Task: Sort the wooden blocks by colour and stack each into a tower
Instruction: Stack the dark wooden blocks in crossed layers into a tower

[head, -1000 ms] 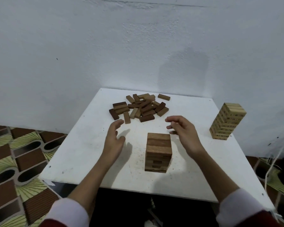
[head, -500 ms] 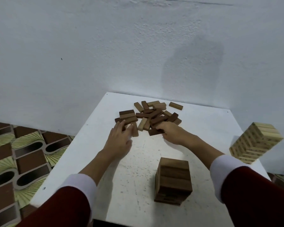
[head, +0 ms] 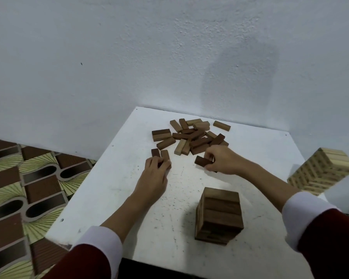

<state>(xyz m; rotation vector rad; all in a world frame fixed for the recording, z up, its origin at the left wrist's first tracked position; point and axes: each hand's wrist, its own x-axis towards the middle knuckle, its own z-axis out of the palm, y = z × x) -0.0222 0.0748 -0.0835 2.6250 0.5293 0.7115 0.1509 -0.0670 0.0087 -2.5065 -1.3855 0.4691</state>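
A pile of loose wooden blocks [head: 191, 135], dark brown and lighter tan mixed, lies at the far middle of the white table [head: 117, 190]. My left hand [head: 153, 176] rests with its fingertips on two dark blocks [head: 160, 154] lying side by side just left of the pile. My right hand [head: 224, 160] pinches one dark brown block [head: 202, 161] at the pile's near edge. A short dark brown tower [head: 219, 216] stands near me, right of centre. A taller light-wood tower [head: 322, 170] stands at the table's right edge.
A white wall rises right behind the table. Patterned floor tiles [head: 28, 188] lie to the left, below the table's left edge. The table's front edge runs close under my sleeves.
Both hands reached forward from beside the dark tower to the pile. My right hand has taken hold of a dark block; my left has drawn two dark blocks aside. The camera leaned closer.
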